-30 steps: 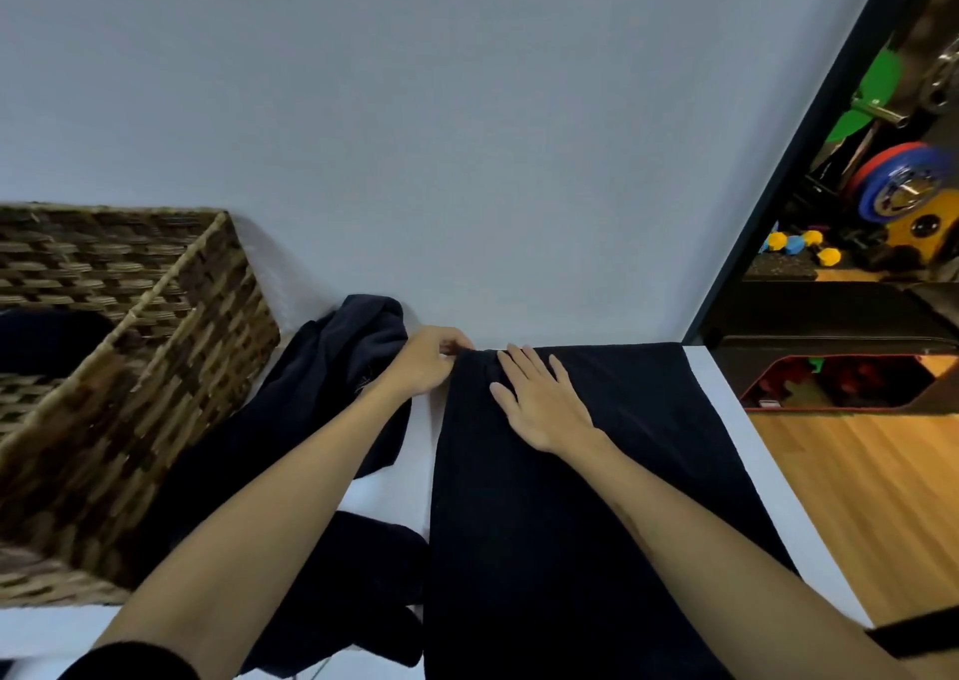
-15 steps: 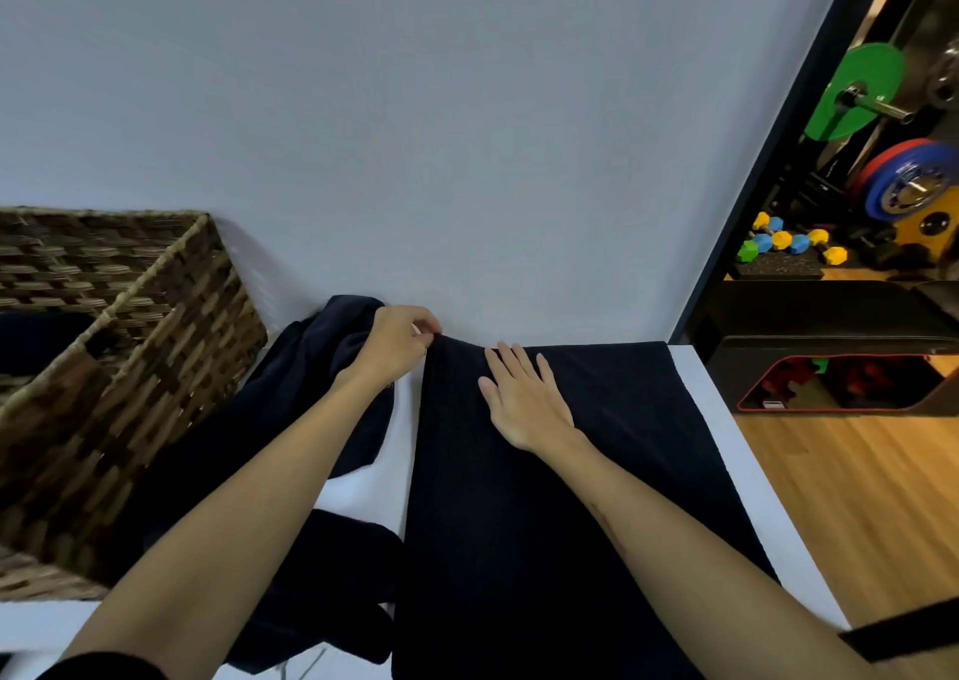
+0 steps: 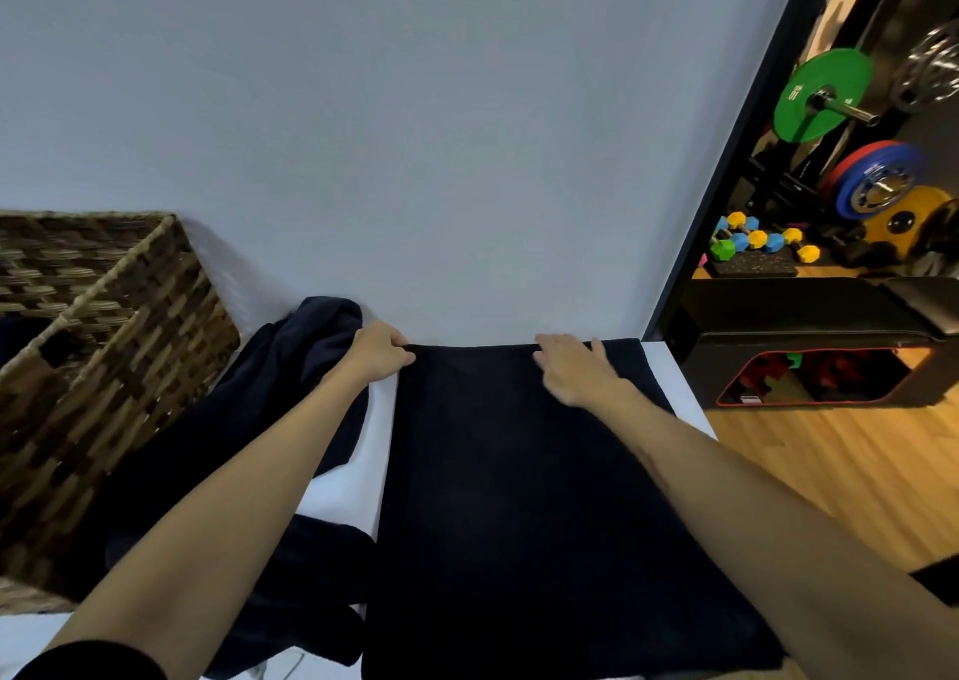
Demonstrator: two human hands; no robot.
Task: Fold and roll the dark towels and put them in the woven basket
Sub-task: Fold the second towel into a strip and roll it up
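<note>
The woven basket [image 3: 104, 368] is sitting at my far left on the white tabletop [image 3: 358, 487], crumpled dark towels [image 3: 290, 368] lying beside it; my left hand [image 3: 376, 351] is pinching the flat towel [image 3: 519, 498] at its far left corner in a tight grip, while my right hand [image 3: 573, 368] is pressing flat-fingered on its far edge

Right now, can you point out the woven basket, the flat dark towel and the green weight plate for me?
woven basket [image 3: 129, 347]: head view, on its near woven side wall.
flat dark towel [image 3: 519, 498]: head view, on the middle of the spread cloth.
green weight plate [image 3: 809, 108]: head view, on its green face.
</note>
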